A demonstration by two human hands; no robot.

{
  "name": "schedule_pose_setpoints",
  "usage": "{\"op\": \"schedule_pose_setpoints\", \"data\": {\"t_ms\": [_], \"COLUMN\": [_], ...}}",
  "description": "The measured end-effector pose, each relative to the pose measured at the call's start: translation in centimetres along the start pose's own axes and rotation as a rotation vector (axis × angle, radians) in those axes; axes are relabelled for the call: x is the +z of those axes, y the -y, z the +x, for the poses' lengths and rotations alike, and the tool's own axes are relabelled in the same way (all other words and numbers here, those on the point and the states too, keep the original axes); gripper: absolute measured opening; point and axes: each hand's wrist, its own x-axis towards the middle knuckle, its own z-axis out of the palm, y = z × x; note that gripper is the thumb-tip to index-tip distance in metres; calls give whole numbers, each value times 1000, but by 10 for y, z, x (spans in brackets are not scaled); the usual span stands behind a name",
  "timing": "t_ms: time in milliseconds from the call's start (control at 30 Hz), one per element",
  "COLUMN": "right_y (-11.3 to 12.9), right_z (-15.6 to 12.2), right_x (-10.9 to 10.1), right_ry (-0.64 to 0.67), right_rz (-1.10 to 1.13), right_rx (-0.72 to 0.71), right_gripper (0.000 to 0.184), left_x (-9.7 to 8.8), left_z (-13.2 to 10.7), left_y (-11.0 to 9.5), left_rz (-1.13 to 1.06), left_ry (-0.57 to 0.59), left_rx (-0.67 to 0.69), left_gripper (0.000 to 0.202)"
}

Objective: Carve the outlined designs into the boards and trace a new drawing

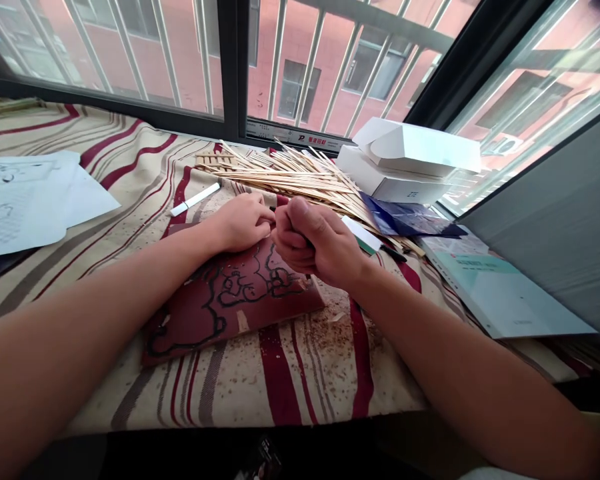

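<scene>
Fingers [291, 248] of the right hand [325, 243] curled closed in a fist, thumb laid over the top; a small dark bit shows between the two hands, but can't tell what, if anything, the fist grips. Left hand [245, 223] palm down at the far edge of the dark red board [190, 325], fingers bent, close beside the fist; underside hidden, so can't tell if it pinches anything.

Board lies at a slant on the striped, cloth-covered counter [240, 400], below both hands. Black line drawing on its face, pale nicks in places, light bare patch near the front edge. Crumbs and shavings [340, 327] scattered on cloth, mostly right and front of board.

White marker [196, 199] beyond the left wrist. Heap of thin wooden sticks [300, 177] behind the hands, by the window. White box [405, 163] at back right, dark blue sheet [410, 217] just in front of it. Black pen [393, 253] right of the fist. Pale green book [510, 287] far right, papers [25, 200] far left with pencil drawings.
</scene>
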Motion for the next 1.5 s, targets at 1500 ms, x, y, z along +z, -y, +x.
{"op": "schedule_pose_setpoints", "data": {"t_ms": [1500], "right_y": [32], "right_z": [-16], "right_x": [-17], "right_ry": [598], "right_rz": [-1494], "right_rx": [70], "right_gripper": [17], "left_x": [-38], "left_z": [-5], "left_y": [28], "left_rz": [199], "left_ry": [162], "left_rx": [-206], "left_gripper": [51]}}
